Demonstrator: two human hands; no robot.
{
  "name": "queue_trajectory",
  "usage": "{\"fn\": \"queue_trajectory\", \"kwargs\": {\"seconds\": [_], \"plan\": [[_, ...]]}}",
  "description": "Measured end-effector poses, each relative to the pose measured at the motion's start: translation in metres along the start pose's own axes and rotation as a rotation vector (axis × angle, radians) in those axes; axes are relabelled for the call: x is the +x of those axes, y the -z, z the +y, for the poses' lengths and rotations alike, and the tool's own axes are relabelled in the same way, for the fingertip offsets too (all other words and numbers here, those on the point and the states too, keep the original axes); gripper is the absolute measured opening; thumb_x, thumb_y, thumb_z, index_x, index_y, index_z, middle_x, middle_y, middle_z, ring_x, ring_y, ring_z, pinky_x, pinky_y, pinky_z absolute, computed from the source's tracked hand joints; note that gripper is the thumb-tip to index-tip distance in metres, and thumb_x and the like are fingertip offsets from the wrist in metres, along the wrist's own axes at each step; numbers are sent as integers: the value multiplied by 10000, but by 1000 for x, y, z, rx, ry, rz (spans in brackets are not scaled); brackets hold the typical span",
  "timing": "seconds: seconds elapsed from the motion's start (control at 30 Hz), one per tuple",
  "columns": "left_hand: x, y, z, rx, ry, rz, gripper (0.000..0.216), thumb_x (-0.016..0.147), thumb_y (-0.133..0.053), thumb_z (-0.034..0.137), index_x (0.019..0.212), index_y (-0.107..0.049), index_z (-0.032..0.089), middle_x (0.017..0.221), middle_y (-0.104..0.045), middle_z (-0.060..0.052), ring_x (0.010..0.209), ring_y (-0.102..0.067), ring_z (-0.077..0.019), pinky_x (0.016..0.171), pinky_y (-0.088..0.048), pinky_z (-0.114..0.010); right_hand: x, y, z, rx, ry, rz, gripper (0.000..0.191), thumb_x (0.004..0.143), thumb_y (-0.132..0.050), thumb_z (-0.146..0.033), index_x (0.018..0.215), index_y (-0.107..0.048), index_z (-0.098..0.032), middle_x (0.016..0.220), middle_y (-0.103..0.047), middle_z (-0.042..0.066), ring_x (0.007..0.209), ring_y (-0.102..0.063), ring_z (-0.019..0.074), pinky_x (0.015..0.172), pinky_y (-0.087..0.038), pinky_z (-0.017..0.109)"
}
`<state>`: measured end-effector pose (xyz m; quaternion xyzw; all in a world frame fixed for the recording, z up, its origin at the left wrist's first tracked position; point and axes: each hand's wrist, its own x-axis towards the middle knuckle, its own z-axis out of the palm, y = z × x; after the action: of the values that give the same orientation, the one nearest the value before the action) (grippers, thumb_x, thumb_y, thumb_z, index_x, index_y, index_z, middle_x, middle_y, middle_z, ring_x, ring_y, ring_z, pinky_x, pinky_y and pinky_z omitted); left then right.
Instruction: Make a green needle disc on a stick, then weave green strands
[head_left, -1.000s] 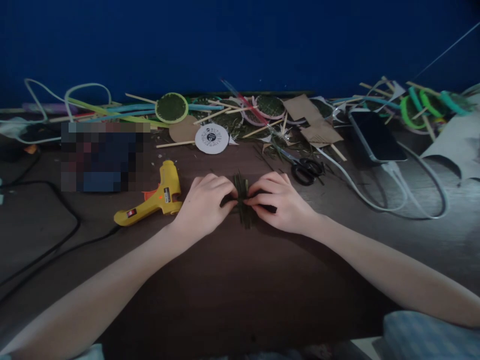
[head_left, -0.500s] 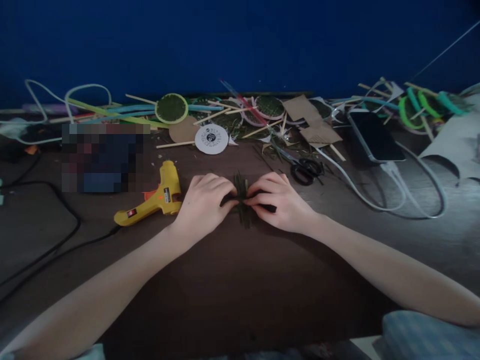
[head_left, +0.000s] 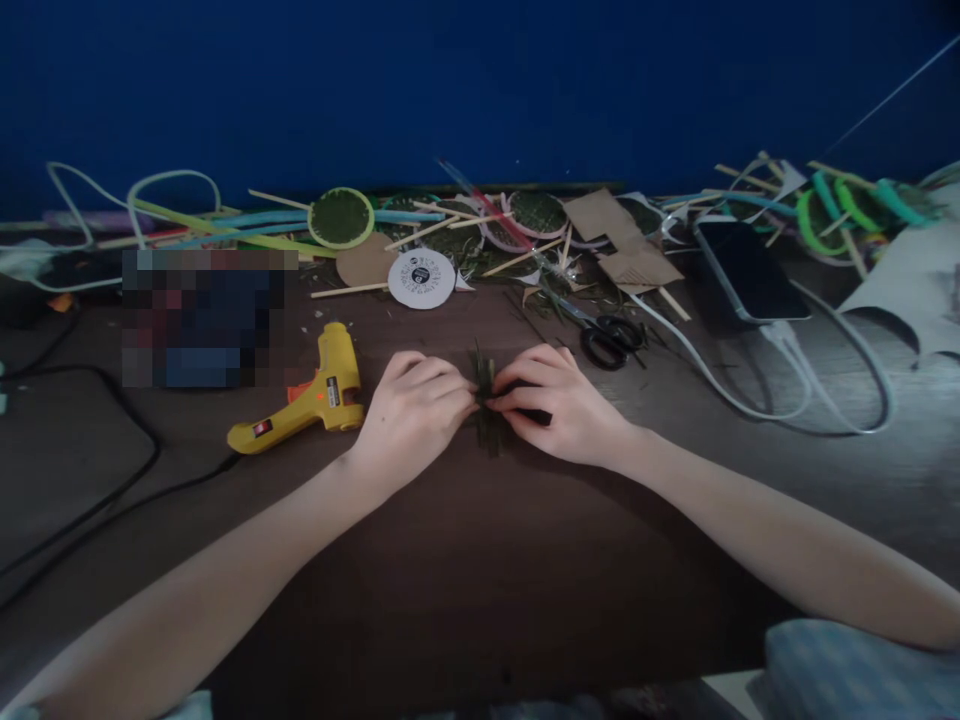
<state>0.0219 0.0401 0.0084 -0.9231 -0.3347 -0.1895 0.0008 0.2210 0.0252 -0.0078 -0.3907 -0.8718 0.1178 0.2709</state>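
A small bundle of dark green grass-like strips (head_left: 489, 432) is pinched between my two hands, its ends sticking out above and below the fingertips. My left hand (head_left: 420, 415) grips it from the left, fingers closed and thumb mostly hidden. From the right, my right hand (head_left: 559, 405) pinches the middle of the bundle between thumb and fingers. Just left of my left hand lies a yellow glue gun (head_left: 328, 395) on its side. Black-handled scissors (head_left: 611, 340) rest beyond my right hand.
Along the back lie round green-filled discs (head_left: 341, 218), wooden sticks (head_left: 349, 291), a white printed disc (head_left: 421, 279) and cardboard pieces (head_left: 641, 265). A phone (head_left: 750, 270) with a white cable (head_left: 705, 365) is at the right. A black cord (head_left: 157, 480) crosses the left side.
My left hand has rolled slightly inward, its fingers now closing further over the bundle's left side. My right hand stays almost in place.
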Motion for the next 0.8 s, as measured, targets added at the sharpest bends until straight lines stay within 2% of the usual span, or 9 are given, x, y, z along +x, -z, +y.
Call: {"fn": "queue_trajectory", "kwargs": {"seconds": [0.27,0.57,0.7,0.8], "plan": [[-1,-1,-1,-20,28,8,206,874,-498,189,718,-632,189,798,-712,5,822,-618,-172,789,-365,-346,0,2,-1,-9,12,-2,150,807,-543,-168,815,-689,-200,894,-676,35,887,-518,193,730,-331,348],[3,1,-2,-132,225,-61,44,808,-596,211,769,-608,195,836,-686,-7,844,-589,-196,786,-377,-350,-1,0,0,-75,-20,22,195,857,-517,-295,970,-648,-206,973,-659,55,949,-509,216,752,-325,369],[3,-1,-2,-134,239,-101,40,790,-621,211,783,-589,189,850,-672,-8,852,-574,-205,770,-371,-350,1,-1,-4,-110,-59,6,255,834,-540,-408,944,-637,-200,982,-655,58,940,-509,226,738,-315,369],[2,-1,-2,-137,236,-107,59,782,-634,210,784,-581,183,847,-662,-5,851,-562,-205,763,-367,-347,4,-2,-11,-131,-117,-16,236,814,-562,-391,913,-611,-183,974,-643,57,932,-507,225,734,-318,360]]}}
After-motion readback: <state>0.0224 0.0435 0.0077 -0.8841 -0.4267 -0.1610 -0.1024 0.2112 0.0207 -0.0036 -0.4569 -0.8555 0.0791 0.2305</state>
